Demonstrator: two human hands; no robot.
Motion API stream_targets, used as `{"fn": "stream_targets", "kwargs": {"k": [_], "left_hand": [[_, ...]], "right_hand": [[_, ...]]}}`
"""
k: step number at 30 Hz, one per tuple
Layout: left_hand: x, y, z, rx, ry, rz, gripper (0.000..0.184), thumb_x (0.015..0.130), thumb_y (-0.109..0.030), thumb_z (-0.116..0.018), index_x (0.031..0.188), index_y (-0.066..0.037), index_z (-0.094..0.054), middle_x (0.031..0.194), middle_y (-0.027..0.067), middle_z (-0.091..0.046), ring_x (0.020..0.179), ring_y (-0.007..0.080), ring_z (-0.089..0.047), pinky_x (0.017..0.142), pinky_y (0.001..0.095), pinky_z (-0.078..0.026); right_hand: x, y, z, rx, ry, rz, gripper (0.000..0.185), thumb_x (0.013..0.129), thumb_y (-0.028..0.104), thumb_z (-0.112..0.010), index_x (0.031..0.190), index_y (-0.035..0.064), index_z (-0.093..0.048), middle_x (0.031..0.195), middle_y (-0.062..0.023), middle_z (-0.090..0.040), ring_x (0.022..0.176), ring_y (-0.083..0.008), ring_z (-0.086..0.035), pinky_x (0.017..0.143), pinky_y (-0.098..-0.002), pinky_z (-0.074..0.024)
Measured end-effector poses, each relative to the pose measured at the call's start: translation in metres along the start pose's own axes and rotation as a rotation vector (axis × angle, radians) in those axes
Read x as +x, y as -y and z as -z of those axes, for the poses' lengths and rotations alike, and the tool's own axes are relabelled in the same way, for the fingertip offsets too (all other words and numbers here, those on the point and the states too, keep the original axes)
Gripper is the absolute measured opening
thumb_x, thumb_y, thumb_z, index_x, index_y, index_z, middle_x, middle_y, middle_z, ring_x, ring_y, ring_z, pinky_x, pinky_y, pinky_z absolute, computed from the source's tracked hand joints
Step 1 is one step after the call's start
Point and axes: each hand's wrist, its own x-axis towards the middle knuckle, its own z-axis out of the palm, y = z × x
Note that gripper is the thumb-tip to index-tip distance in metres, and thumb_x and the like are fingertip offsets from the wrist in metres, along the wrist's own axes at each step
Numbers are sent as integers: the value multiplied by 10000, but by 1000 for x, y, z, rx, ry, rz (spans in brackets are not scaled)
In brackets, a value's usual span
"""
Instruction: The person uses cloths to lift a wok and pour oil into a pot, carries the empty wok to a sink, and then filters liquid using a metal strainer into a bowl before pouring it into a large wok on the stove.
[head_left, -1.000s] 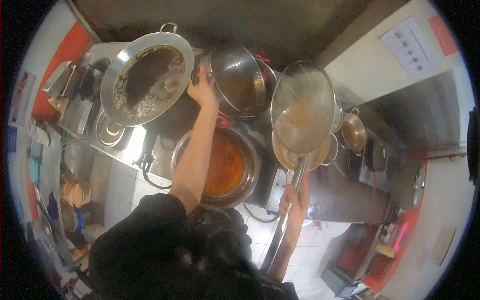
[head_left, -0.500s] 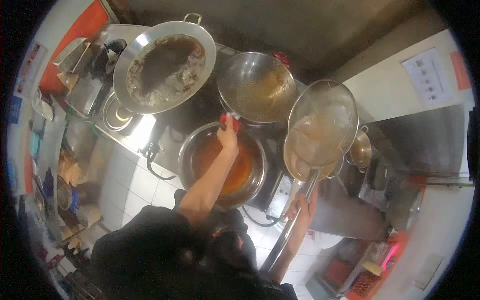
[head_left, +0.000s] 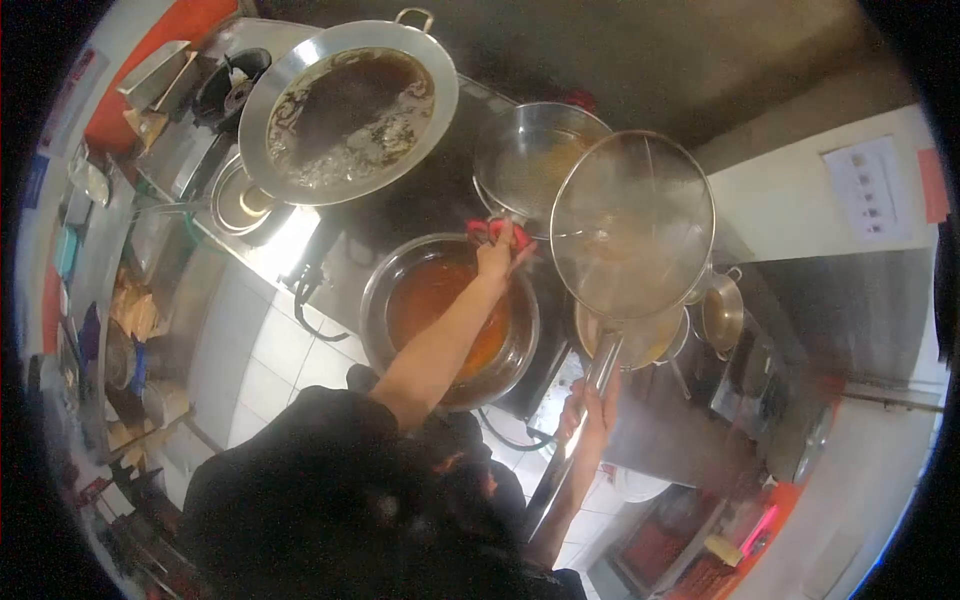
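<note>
My left hand is closed on a red cloth at the near rim of a steel pan with a perforated-looking inside. Below that arm is a wide steel bowl of red-orange sauce. My right hand grips the long metal handle of a round mesh strainer. The strainer is raised over a pot holding pale brown liquid and partly hides both this pot and the pan's right side.
A large wok of dark bubbling liquid stands at the upper left. Beside it is a small round pot. A smaller two-handled pan sits at the right. A black hose hangs at the counter's front edge.
My left hand has gone from the pan's left side to its near rim, now with the red cloth. The strainer first came down and right, then shifted up and left over the pan's edge.
</note>
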Motion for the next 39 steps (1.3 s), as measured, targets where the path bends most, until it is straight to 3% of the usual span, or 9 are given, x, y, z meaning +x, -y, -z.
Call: {"fn": "stream_targets", "kwargs": {"k": [8, 19, 21, 22, 24, 28, 32, 35, 39], "left_hand": [[-2, -2, 3, 58, 20, -45, 324, 929, -329, -601, 949, -9, -554, 889, 73, -594, 855, 263, -651, 850, 377, -589], [-1, 3, 13, 91, 44, -145, 339, 933, -350, -596, 795, -41, -567, 788, 41, -539, 756, 137, -579, 742, 376, -609], [3, -5, 25, 681, -143, -341, 325, 934, -341, -593, 857, -25, -601, 827, 72, -593, 770, 194, -611, 726, 378, -571], [11, -14, 34, 670, -152, -351, 325, 934, -341, -593, 857, -25, -601, 827, 72, -593, 770, 194, -611, 726, 378, -571], [29, -29, 53, 1023, -349, -949, 283, 920, -287, -590, 994, -17, -630, 909, 140, -638, 830, 305, -639, 771, 408, -517], [90, -57, 37, 1200, -100, -651, 311, 888, -172, -563, 1140, 8, -590, 999, 269, -645, 992, 422, -610, 849, 470, -466], [122, -59, 44, 1130, 46, -621, 300, 875, -116, -547, 1158, -23, -587, 1010, 282, -625, 1014, 448, -581, 844, 485, -462], [112, -58, 43, 1204, 31, -500, 385, 915, -53, -513, 1284, -150, -560, 908, 229, -668, 851, 327, -678, 747, 402, -494], [106, -49, 37, 1229, -4, -587, 388, 905, -57, -531, 1281, -150, -566, 909, 220, -673, 855, 304, -683, 757, 397, -495]], "right_hand": [[3, 3, -12, -85, 75, 21, 653, 941, 139, -527, 1502, 127, -192, 816, -55, -485, 479, -65, -426, 344, -188, -328], [-8, -1, -19, -98, 37, -5, 651, 945, 99, -495, 1507, 112, -168, 756, -40, -476, 460, -61, -420, 339, -196, -323], [-10, 1, -20, -108, 63, -1, 649, 945, 97, -492, 1507, 110, -168, 756, -40, -475, 462, -63, -425, 340, -198, -325], [-10, 1, -19, -116, 79, 0, 647, 946, 94, -489, 1507, 109, -167, 756, -40, -474, 465, -65, -429, 340, -201, -326], [-13, -4, -16, -128, 23, -29, 640, 947, 94, -485, 1506, 119, -175, 760, -39, -475, 470, -68, -432, 344, -202, -326], [-10, -14, -1, -55, 24, -57, 659, 935, 117, -526, 1503, 155, -194, 785, -44, -499, 467, -68, -420, 338, -195, -299], [-5, -18, 11, -109, 4, -36, 678, 919, 147, -559, 1497, 146, -207, 796, -50, -512, 455, -70, -421, 336, -190, -293], [-1, -22, 14, 37, 49, 25, 690, 923, 183, -583, 1496, 150, -200, 802, -71, -511, 440, -79, -429, 328, -182, -311], [11, -12, 19, -21, 2, -15, 672, 933, 173, -569, 1494, 150, -201, 806, -84, -514, 440, -90, -441, 326, -186, -332]]}}
